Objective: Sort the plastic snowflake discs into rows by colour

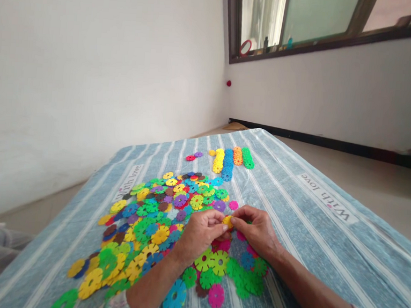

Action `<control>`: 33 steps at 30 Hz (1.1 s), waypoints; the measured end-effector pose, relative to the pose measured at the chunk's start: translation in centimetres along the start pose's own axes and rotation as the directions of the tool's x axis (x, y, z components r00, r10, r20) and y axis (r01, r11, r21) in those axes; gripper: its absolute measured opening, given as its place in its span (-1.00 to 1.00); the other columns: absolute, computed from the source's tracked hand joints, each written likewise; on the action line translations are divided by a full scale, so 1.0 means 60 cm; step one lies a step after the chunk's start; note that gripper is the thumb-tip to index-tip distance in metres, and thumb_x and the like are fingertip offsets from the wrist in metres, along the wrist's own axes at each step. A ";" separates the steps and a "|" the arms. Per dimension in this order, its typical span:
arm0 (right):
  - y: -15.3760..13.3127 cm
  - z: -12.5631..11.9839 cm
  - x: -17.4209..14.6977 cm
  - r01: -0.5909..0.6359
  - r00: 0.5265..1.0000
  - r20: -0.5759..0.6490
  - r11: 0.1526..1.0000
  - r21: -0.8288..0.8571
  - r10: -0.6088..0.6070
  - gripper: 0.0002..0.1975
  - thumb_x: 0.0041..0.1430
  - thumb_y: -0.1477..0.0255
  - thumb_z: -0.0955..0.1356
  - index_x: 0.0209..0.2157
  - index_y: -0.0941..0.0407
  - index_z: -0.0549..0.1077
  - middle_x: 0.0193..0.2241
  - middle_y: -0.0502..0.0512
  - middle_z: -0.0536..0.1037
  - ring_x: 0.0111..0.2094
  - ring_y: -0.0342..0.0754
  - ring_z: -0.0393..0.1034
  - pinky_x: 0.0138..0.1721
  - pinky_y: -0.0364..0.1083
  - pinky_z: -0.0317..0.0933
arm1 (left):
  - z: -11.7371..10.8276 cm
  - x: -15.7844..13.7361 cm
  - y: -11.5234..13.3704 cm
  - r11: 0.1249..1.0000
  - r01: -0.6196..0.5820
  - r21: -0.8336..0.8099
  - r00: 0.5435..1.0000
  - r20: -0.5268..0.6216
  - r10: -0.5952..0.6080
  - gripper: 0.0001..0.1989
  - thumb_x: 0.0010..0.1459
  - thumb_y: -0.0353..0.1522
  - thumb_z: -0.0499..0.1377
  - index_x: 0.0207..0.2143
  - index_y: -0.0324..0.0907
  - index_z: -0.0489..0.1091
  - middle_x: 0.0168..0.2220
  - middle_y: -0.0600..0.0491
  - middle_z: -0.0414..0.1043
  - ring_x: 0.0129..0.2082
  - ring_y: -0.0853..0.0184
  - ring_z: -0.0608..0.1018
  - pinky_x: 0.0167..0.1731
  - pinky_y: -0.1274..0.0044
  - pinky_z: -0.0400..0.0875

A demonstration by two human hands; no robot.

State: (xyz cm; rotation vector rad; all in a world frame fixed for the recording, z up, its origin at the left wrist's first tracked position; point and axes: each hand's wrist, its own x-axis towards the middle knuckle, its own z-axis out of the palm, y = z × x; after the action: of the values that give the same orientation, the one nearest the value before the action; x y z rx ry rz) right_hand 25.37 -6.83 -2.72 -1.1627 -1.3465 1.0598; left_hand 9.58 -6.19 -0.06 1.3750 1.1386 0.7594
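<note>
My left hand and my right hand meet above the right side of a heap of notched plastic discs. Between their fingertips is a small yellow notched disc, pinched from both sides. Whether a second piece lies behind it is hidden by the fingers. Under and beside my hands lie lime green discs, a pink disc and a cluster of green discs.
Overlapping rows of yellow, blue, orange and green discs lie at the far end of the striped blue cloth. A red disc and a purple disc lie left of them. A white wall stands at the left.
</note>
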 end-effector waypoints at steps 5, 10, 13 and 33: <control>-0.001 0.000 -0.002 0.046 0.999 -0.009 0.998 -0.041 -0.046 -0.89 -0.03 0.42 0.35 -0.54 0.17 0.47 -0.61 -0.03 0.45 -0.55 -0.18 0.28 -0.48 -0.20 0.17 | -0.001 -0.001 0.008 0.999 -0.017 0.032 1.000 -0.019 0.018 -0.87 -0.05 -0.33 0.21 -0.43 -0.22 0.40 -0.53 0.08 0.53 -0.52 0.37 0.56 -0.49 0.62 0.40; 0.002 0.001 -0.002 0.052 0.999 -0.009 0.998 -0.043 -0.052 -0.86 0.01 0.39 0.35 -0.53 0.16 0.46 -0.61 -0.04 0.45 -0.54 -0.17 0.28 -0.49 -0.19 0.17 | 0.000 0.001 0.014 0.995 -0.039 0.087 0.999 -0.016 0.041 -0.91 -0.03 -0.35 0.18 -0.46 -0.20 0.41 -0.55 0.09 0.53 -0.51 0.37 0.56 -0.50 0.63 0.38; 0.005 -0.001 -0.001 0.073 0.997 -0.009 0.994 -0.077 -0.073 -0.83 0.04 0.36 0.35 -0.52 0.16 0.47 -0.58 -0.02 0.47 -0.53 -0.15 0.29 -0.46 -0.17 0.18 | -0.005 0.006 0.017 0.989 -0.068 0.134 0.998 0.001 0.069 -0.91 -0.02 -0.36 0.16 -0.44 -0.19 0.42 -0.54 0.08 0.53 -0.51 0.35 0.57 -0.49 0.61 0.40; 0.050 -0.005 0.017 0.222 0.961 -0.006 0.779 -0.586 -0.278 -0.82 0.10 0.56 0.29 -0.56 0.13 0.38 -0.55 0.01 0.41 -0.43 -0.10 0.27 -0.36 -0.12 0.08 | -0.177 0.386 0.049 0.594 0.094 0.799 0.916 -0.303 0.262 -0.71 0.20 -0.28 0.12 -0.07 -0.24 0.34 -0.07 -0.02 0.37 -0.14 0.24 0.48 -0.18 0.33 0.43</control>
State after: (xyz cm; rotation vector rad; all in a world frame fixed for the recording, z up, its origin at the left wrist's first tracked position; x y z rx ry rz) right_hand 25.95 -5.37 -5.51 -1.3960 -1.7600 0.3876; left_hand 7.80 19.41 0.47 2.1096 1.9017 0.6077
